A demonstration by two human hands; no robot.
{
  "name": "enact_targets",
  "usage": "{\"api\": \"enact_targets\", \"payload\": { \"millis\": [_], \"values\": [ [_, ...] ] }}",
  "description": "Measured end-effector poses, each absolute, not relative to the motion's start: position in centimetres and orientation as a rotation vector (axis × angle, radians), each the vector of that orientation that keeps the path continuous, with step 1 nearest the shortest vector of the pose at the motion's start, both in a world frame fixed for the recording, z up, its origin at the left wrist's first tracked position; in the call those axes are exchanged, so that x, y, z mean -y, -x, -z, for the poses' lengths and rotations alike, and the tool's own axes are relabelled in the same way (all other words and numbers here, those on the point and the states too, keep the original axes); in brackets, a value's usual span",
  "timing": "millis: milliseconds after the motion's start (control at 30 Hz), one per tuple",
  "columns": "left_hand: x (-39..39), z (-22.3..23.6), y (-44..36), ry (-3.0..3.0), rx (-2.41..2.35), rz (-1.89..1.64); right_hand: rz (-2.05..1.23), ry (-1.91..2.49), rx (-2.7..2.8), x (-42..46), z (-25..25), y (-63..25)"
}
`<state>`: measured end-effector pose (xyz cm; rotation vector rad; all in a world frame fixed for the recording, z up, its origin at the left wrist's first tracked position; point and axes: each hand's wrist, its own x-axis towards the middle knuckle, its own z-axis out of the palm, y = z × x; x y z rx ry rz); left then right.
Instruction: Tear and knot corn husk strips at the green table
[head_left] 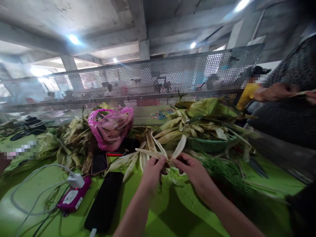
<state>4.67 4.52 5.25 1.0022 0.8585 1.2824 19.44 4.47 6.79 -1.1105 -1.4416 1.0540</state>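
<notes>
Pale corn husk strips (pixel 179 146) fan outward above my two hands, gathered at a point between the fingertips. My left hand (pixel 155 168) pinches the bundle from the left with thumb and fingers. From the right, my right hand (pixel 189 166) closes its fingertips on the same husks, close beside the left thumb. The exact knot or joint there is too small to make out. More loose husks (pixel 129 163) lie on the green table (pixel 138 204) to the left of my hands.
A pink plastic bag (pixel 111 128) of husks stands at the back. Husks heap over a green basket (pixel 209 144). Thin green strands (pixel 227 171) lie at right. A black phone (pixel 105 200), purple power strip (pixel 75 196) and cables are at left. Another person's hand (pixel 276 92) is at far right.
</notes>
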Motion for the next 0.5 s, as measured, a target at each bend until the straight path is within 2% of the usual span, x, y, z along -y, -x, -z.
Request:
{"api": "enact_targets", "payload": {
  "millis": [500],
  "values": [
    [-3.96, -5.26, -5.15, -1.120, -0.722, -1.189, -1.020, 1.109, 1.262, -4.93, -6.04, -19.84]
  ]
}}
